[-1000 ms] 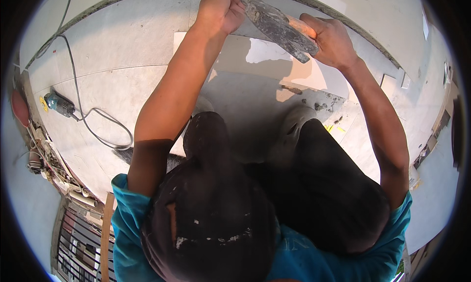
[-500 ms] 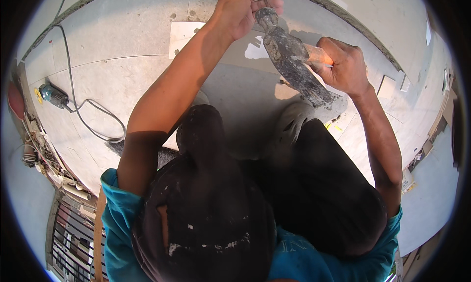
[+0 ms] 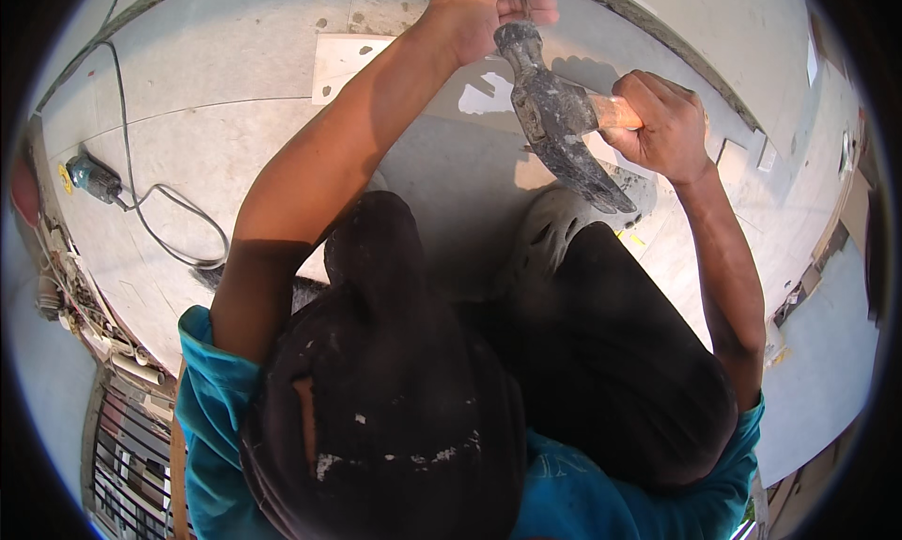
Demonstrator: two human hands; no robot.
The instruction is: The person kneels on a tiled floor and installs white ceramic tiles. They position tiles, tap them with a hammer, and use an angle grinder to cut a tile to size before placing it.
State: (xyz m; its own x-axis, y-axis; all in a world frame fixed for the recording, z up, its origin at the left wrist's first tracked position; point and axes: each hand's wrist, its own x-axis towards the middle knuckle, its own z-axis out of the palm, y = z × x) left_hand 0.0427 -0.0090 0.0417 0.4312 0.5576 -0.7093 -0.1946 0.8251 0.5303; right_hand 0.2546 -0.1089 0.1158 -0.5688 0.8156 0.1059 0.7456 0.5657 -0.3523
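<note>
At far right, the right hand (image 3: pixel 665 127) curls fingers round the hammer (image 3: pixel 556 117); keep it off the left hand (image 3: pixel 481 19), whose pinch I can't tell.

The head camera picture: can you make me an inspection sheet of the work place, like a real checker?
Surface: pale floor, with joint lines and dark spots.
Job's things: claw hammer, grimy head, orange-brown handle; thin dark rod near its striking face, contact unclear.
Clutter: teal power tool at left; small pale pieces at right.
Hands: right hand grips the handle; left hand at the rod, grip unclear.
Cables: grey cable, looped beside the tool.
Surroundings: dark metal bars, lower left.
</note>
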